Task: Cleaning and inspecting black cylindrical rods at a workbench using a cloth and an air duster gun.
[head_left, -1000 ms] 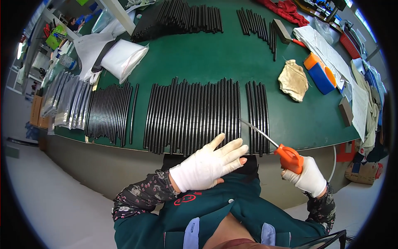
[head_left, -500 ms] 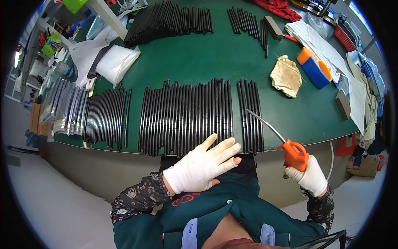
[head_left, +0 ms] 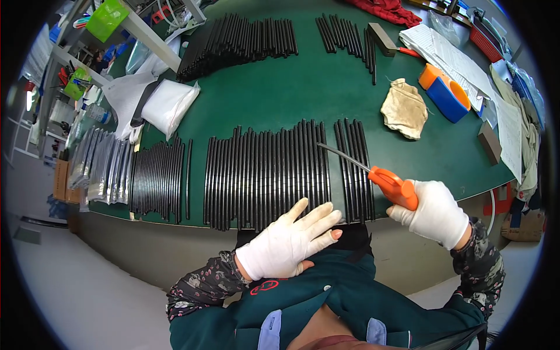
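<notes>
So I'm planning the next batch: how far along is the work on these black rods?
Looks done: black rods lie in neat rows, with more groups at left and far back. In hand: the right hand holds an orange-handled tool, tip over the small right group; the left hand hovers open at the table edge. What remains isn't clear.

The orange-handled knife (head_left: 392, 185) sits gripped in the white-gloved right hand (head_left: 434, 213), thin blade angled up-left over the long row of black rods (head_left: 265, 172) lying side by side just above the flat left hand (head_left: 289, 242).
</notes>
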Tool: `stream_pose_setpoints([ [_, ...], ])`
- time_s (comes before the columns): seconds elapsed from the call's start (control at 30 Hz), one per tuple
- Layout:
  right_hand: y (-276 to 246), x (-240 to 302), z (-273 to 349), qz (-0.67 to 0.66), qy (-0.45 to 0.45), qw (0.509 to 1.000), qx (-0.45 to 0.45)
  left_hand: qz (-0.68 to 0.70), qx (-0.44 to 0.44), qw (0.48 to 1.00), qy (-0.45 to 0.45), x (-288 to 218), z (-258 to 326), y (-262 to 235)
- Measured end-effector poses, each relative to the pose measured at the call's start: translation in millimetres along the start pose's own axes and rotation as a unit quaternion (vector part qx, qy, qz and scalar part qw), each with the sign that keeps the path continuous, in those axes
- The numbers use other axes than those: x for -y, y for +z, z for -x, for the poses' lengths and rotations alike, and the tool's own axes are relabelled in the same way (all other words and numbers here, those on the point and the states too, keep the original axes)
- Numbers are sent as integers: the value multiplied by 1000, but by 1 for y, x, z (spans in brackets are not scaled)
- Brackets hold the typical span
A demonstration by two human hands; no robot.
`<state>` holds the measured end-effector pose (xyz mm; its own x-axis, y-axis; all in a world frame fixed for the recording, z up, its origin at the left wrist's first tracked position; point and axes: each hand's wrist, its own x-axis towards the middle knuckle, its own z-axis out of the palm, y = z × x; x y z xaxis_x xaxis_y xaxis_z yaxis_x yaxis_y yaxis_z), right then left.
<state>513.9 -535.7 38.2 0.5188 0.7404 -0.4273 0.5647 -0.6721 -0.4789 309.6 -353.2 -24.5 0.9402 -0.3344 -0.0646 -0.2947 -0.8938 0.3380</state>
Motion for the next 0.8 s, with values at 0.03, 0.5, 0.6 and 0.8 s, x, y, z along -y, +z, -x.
stream_pose_setpoints([
  [0.03,-1,3,-2,0,1,1000,0,0,0,1000,1,0,0,0],
  [0.5,-5,6,-13,-52,12,999,-2,-1,-21,1000,10,3,3,4],
  [0.6,-2,0,-11,-50,24,998,-14,-3,-20,1000,9,3,2,4],
  [0.8,0,0,-12,-23,17,999,-17,-2,-20,1000,7,2,3,4],
])
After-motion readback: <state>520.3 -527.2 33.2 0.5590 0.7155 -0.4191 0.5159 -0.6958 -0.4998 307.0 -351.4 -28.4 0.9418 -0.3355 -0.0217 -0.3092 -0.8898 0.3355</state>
